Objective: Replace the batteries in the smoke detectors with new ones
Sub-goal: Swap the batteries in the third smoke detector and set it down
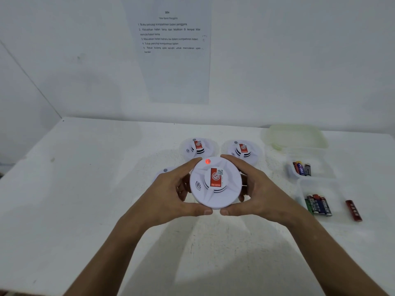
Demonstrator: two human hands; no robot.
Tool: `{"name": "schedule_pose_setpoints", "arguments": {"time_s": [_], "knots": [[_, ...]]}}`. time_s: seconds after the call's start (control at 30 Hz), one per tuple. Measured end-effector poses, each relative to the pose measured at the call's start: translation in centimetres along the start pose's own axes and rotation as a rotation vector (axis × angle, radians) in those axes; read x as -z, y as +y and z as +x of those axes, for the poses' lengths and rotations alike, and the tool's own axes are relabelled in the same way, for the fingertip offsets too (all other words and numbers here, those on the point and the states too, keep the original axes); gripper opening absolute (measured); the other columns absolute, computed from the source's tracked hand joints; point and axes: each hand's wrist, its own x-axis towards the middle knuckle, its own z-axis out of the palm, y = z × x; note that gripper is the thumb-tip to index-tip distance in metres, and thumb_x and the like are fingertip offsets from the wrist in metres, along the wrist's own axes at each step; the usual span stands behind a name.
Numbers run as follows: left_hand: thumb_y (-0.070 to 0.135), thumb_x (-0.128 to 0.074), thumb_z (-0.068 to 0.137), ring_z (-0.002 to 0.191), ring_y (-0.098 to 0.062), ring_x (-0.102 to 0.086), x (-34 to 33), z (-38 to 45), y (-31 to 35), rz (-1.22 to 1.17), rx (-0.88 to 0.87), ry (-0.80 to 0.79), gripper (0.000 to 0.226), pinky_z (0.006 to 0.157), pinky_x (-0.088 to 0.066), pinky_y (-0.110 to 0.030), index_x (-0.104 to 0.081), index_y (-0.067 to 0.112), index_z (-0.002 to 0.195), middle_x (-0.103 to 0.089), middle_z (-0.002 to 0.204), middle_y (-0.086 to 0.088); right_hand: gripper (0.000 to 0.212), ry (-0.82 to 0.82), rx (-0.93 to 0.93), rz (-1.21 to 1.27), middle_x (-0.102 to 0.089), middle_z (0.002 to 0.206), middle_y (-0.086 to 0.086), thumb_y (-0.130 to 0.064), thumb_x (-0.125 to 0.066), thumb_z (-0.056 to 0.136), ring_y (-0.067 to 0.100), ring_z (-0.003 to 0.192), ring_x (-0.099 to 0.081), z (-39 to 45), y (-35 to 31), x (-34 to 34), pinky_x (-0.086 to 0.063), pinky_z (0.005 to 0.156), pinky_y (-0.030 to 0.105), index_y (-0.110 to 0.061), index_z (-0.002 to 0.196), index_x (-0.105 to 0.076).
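Both my hands, left point(171, 189) and right point(256, 186), grip white smoke detector point(215, 182) | red light point(207, 161) glowing | four detectors visible

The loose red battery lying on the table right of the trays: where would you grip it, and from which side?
Pinch the red battery across its middle from above, fingers on its two long sides. It lies flat, apart from the near tray, leaving both sides free; its ends are small and rounded.

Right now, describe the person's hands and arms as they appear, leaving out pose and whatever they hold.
Both hands, left and right, are bare: no gloves, rings or watch show. The forearms are bare down to the frame's edge, with no sleeve in view. Fingernails are short and unpainted.
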Motion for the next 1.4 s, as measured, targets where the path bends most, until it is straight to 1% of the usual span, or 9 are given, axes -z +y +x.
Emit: {"name": "schedule_pose_setpoints", "arguments": {"time_s": [0.23, 0.37, 0.5, 0.57, 0.63, 0.8, 0.97, 1.17, 1.4], "knots": [[0.040, -0.087, 0.065, 0.059, -0.015, -0.041, 0.7, 0.3, -0.5, 0.015, 0.024, -0.025, 0.088, 0.057, -0.046, -0.022, -0.039, 0.052, 0.138, -0.068, 0.102, 0.002, 0.097, -0.002, -0.012, -0.068, -0.055, 0.134, -0.016, -0.024, -0.092, 0.063, 0.023, 0.115, -0.057, 1.0, 0.1, -0.3, -0.057, 0.088, 0.045, -0.044, 0.142, -0.039], [0.042, -0.086, 0.064, 0.067, -0.021, -0.052, 1.3, 0.4, -1.1, 0.006, 0.041, -0.022, 0.091, 0.060, -0.047, -0.022, -0.039, 0.046, 0.141, -0.068, 0.109, 0.005, 0.097, -0.017, -0.014, -0.077, -0.054, 0.133, -0.018, -0.022, -0.092, 0.064, 0.019, 0.116, -0.057, 1.9, -0.1, -0.6, -0.057, 0.090, 0.043, -0.044, 0.142, -0.039], [0.034, -0.088, 0.066, 0.073, -0.019, -0.058, 2.2, 0.6, -1.5, -0.009, 0.027, -0.010, 0.089, 0.064, -0.051, -0.026, -0.041, 0.041, 0.141, -0.068, 0.113, 0.004, 0.094, -0.034, 0.001, -0.055, -0.056, 0.130, -0.024, -0.012, -0.090, 0.068, 0.007, 0.118, -0.057, 3.0, -0.6, -1.0, -0.056, 0.088, 0.025, -0.039, 0.142, -0.040], [0.031, -0.088, 0.067, 0.079, -0.020, -0.063, 2.7, 0.5, -1.6, -0.022, 0.025, -0.001, 0.088, 0.069, -0.054, -0.028, -0.042, 0.040, 0.141, -0.067, 0.116, 0.006, 0.094, -0.036, 0.005, -0.082, -0.056, 0.131, -0.024, -0.016, -0.090, 0.067, 0.010, 0.116, -0.057, 3.6, -0.7, -1.2, -0.057, 0.089, 0.031, -0.041, 0.141, -0.039], [0.028, -0.088, 0.067, 0.071, -0.012, -0.058, 3.1, 0.3, -1.7, -0.005, 0.020, 0.017, 0.086, 0.065, -0.050, -0.019, -0.043, 0.039, 0.140, -0.068, 0.112, 0.008, 0.095, -0.039, 0.011, -0.104, -0.055, 0.133, -0.023, -0.024, -0.090, 0.065, 0.014, 0.114, -0.058, 4.2, -0.8, -1.6, -0.057, 0.089, 0.039, -0.043, 0.142, -0.038], [0.030, -0.087, 0.067, 0.066, -0.009, -0.052, 4.1, 0.0, -2.1, 0.041, 0.015, 0.063, 0.084, 0.061, -0.046, -0.014, -0.044, 0.041, 0.138, -0.067, 0.109, 0.014, 0.101, -0.057, 0.013, -0.119, -0.054, 0.137, -0.019, -0.033, -0.089, 0.061, 0.018, 0.113, -0.059, 5.5, -0.9, -2.2, -0.057, 0.089, 0.043, -0.040, 0.145, -0.036], [0.029, -0.088, 0.066, 0.065, -0.009, -0.051, 5.0, 0.2, -2.7, 0.078, 0.012, 0.088, 0.084, 0.060, -0.046, -0.014, -0.045, 0.042, 0.137, -0.067, 0.106, 0.015, 0.100, -0.047, 0.022, -0.099, -0.055, 0.132, -0.021, -0.014, -0.091, 0.065, 0.004, 0.101, -0.059, 6.6, -0.7, -2.6, -0.053, 0.076, 0.020, -0.035, 0.145, -0.036], [0.029, -0.089, 0.065, 0.064, -0.009, -0.049, 6.5, 1.1, -3.3, 0.098, 0.030, 0.124, 0.081, 0.058, -0.048, -0.021, -0.049, 0.042, 0.134, -0.068, 0.096, 0.013, 0.094, -0.048, 0.019, -0.096, -0.056, 0.127, -0.018, -0.008, -0.090, 0.066, -0.006, 0.098, -0.058, 8.7, -1.4, -2.6, -0.049, 0.072, 0.012, -0.026, 0.143, -0.039], [0.031, -0.090, 0.063, 0.063, -0.010, -0.048, 9.9, 2.8, -4.8, 0.133, 0.068, 0.137, 0.080, 0.061, -0.048, -0.023, -0.050, 0.045, 0.131, -0.067, 0.098, 0.013, 0.093, -0.076, 0.002, -0.142, -0.056, 0.130, -0.006, -0.012, -0.093, 0.061, 0.008, 0.109, -0.060, 13.9, -2.0, -3.3, -0.055, 0.084, 0.023, -0.029, 0.139, -0.044]]}}
